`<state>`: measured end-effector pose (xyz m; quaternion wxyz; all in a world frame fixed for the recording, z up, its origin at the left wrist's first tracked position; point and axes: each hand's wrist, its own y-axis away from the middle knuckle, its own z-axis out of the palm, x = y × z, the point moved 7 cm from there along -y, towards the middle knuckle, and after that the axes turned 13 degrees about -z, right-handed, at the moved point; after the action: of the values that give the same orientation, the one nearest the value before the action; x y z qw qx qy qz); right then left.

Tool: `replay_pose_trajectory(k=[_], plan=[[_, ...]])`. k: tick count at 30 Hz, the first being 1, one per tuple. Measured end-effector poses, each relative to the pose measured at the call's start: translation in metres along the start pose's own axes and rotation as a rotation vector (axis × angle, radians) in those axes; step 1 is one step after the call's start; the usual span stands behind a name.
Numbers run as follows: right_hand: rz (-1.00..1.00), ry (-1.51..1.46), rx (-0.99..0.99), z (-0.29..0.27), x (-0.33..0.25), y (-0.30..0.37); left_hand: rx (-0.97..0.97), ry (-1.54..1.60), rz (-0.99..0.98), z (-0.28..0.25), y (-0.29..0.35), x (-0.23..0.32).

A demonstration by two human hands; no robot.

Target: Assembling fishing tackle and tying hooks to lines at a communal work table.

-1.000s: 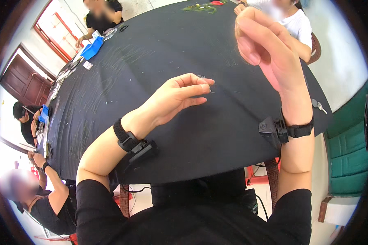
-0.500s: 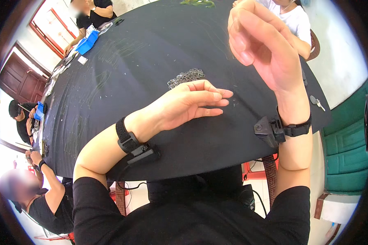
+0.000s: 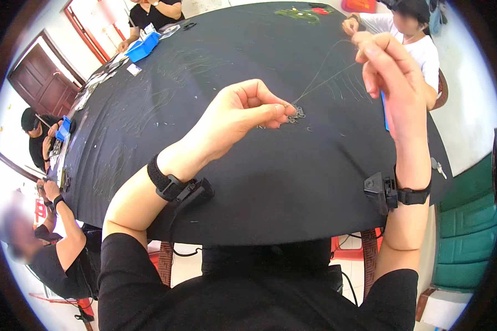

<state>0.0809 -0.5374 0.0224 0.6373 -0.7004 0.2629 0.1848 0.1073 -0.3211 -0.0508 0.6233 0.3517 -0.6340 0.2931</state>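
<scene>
My left hand (image 3: pixel 240 113) is closed in a pinch above the black tabletop, its fingertips beside a small pile of looped, hook-like metal pieces (image 3: pixel 298 115) that the fingers partly cover. A thin, clear line (image 3: pixel 327 81) runs from those fingertips up to my right hand (image 3: pixel 396 83), which is raised at the right with thumb and forefinger pinched on it. Part of the line bows upward in a loose loop between the hands. Whether a metal piece sits in the left pinch is too small to tell. Both wrists wear black straps with small devices.
The black cloth-covered table (image 3: pixel 215 60) has pale strands scattered over it. A blue tray (image 3: pixel 142 46) lies at the far left, green strands (image 3: pixel 298 15) at the far edge. Metal keys (image 3: pixel 438 167) lie at the right edge. Several people work around the table, one in white (image 3: pixel 389 27).
My left hand has moved farther out and closed into a pinch by the pile. My right hand has shifted right and slightly down. The line now shows stretched between the hands.
</scene>
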Motion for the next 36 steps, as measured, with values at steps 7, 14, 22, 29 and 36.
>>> replay_pose_trajectory(k=[7, 14, 22, 29, 36], plan=[[0.163, 0.267, -0.218, 0.033, 0.022, 0.012, 0.075, -0.103, 0.069, -0.016, 0.007, 0.007], [0.304, -0.037, -0.433, 0.089, 0.026, 0.043, 0.134, -0.287, 0.151, -0.012, 0.013, 0.017], [0.194, 0.254, -0.442, 0.085, 0.025, 0.037, 0.174, -0.413, 0.194, -0.008, 0.016, 0.021], [0.227, 0.238, -0.386, 0.081, 0.015, 0.036, 0.184, -0.470, 0.262, -0.001, 0.021, 0.030], [-0.003, 0.363, -0.379, 0.081, 0.003, 0.032, 0.078, -0.136, 0.134, -0.008, 0.014, 0.018]])
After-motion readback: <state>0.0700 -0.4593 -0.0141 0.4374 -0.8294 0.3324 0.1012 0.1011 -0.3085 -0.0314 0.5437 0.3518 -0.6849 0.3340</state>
